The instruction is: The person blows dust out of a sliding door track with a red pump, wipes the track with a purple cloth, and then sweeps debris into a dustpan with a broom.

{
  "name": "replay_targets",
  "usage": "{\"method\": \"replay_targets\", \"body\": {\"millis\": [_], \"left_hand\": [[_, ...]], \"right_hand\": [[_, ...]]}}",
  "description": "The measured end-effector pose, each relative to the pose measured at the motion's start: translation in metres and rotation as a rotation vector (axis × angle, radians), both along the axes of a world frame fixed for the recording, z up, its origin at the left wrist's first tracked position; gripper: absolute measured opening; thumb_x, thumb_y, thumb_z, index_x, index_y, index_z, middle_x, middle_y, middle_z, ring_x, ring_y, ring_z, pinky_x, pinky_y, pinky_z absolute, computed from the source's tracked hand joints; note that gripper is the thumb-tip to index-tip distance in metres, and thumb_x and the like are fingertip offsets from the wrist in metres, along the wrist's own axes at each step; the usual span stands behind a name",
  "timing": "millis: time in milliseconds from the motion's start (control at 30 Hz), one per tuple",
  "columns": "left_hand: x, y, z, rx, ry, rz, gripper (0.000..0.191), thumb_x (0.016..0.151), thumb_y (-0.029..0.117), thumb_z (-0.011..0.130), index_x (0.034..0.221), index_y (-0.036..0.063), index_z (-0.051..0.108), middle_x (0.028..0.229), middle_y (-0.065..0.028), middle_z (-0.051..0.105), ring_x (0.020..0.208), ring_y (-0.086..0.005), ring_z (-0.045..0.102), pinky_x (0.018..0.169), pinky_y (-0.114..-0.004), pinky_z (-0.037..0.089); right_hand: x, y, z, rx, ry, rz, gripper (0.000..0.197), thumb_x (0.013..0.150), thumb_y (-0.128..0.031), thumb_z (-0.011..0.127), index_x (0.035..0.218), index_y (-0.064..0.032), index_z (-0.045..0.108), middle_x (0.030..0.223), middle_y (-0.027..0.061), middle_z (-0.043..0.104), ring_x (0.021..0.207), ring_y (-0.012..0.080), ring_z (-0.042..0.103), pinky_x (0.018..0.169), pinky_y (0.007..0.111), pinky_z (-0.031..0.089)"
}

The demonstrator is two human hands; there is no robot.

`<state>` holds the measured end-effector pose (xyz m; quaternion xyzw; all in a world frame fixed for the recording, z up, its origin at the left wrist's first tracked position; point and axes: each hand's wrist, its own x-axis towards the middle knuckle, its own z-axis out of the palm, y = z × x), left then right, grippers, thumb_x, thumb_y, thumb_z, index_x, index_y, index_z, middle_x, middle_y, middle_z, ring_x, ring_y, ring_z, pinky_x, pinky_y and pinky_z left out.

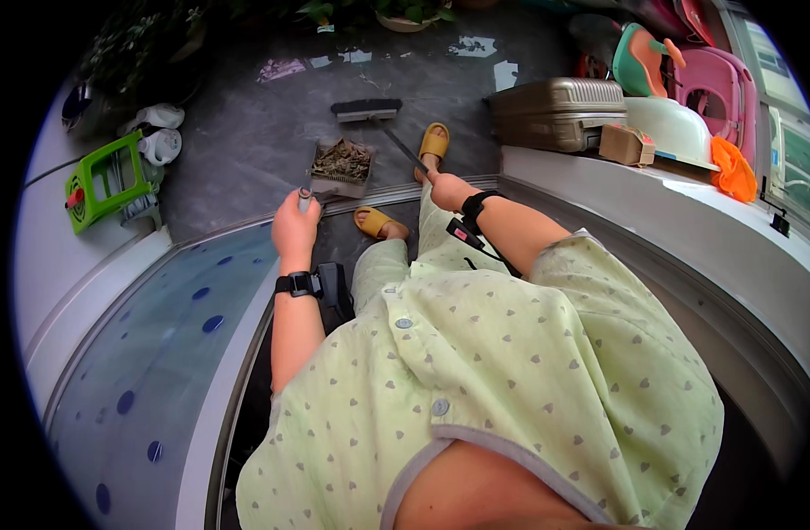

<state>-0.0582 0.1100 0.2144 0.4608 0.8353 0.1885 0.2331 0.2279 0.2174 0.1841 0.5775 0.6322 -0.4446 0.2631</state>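
Observation:
My left hand [296, 222] is closed round the top of a grey handle, which appears to belong to the dustpan [339, 187] below it. Dry leaves and debris [342, 161] fill the dustpan, which stands by the metal door track. My right hand [450, 191] grips the dark pole of a broom [367, 111]. The broom's head, with its dark bristles, lies beyond the dustpan on the grey floor. Both wrists bear black straps with small devices.
A sliding door track [405, 192] crosses the floor between my feet in yellow slippers [435, 144]. At left are a green plastic stool [107, 182] and white jugs [160, 146]. At right, a suitcase [544, 114], a cardboard box [625, 144] and an orange cloth [733, 169]. Potted plants [408, 20] stand ahead.

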Motion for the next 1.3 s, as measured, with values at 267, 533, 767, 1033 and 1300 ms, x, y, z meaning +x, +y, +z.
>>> {"method": "replay_targets", "body": {"millis": [267,533,767,1033,1300], "left_hand": [[-0.013,0.015,0.001,-0.151,-0.005,0.011,0.033,0.079,0.035,0.062,0.104,0.014,0.065,0.094,-0.0139,0.068,0.088,-0.0352,0.063,0.072,-0.043,0.049],[0.001,0.012,0.0,-0.141,-0.004,0.021,0.033,0.08,0.034,0.063,0.104,0.0114,0.066,0.092,-0.0163,0.067,0.089,-0.0365,0.062,0.075,-0.041,0.048],[0.0,0.002,-0.002,-0.092,-0.057,0.027,0.034,0.08,0.029,0.064,0.106,0.008,0.066,0.096,-0.0172,0.067,0.091,-0.0359,0.063,0.078,-0.038,0.049],[0.021,0.052,0.018,-0.075,-0.12,-0.05,0.032,0.081,0.027,0.063,0.105,0.005,0.065,0.096,-0.0182,0.067,0.091,-0.0357,0.063,0.079,-0.038,0.048],[0.052,0.114,0.021,-0.049,-0.145,-0.109,0.027,0.082,0.023,0.064,0.103,0.0054,0.065,0.091,-0.0148,0.068,0.087,-0.0305,0.065,0.077,-0.035,0.049]], "right_hand": [[0.06,0.046,0.07,-0.221,0.146,-0.258,0.043,0.095,-0.019,0.047,0.137,-0.0096,0.045,0.065,0.0047,0.054,0.047,0.0147,0.049,0.042,0.031,0.04],[0.024,0.051,-0.027,-0.061,0.107,-0.032,0.043,0.095,-0.02,0.045,0.136,-0.0095,0.045,0.073,0.0104,0.061,0.052,0.0212,0.057,0.045,0.035,0.044],[0.058,0.014,0.046,-0.297,0.192,-0.372,0.042,0.097,-0.023,0.045,0.138,-0.0185,0.044,0.064,0.0046,0.051,0.047,0.0143,0.048,0.041,0.03,0.039],[0.127,0.103,0.071,-0.101,0.268,-0.826,0.049,0.092,-0.011,0.047,0.14,-0.0065,0.038,0.064,0.0091,0.054,0.048,0.0177,0.051,0.043,0.034,0.041],[0.229,0.262,-0.075,0.201,0.281,-0.298,0.019,0.072,-0.008,0.062,0.09,-0.0118,0.064,0.07,0.0051,0.064,0.064,0.0218,0.062,0.06,0.036,0.048]]}}
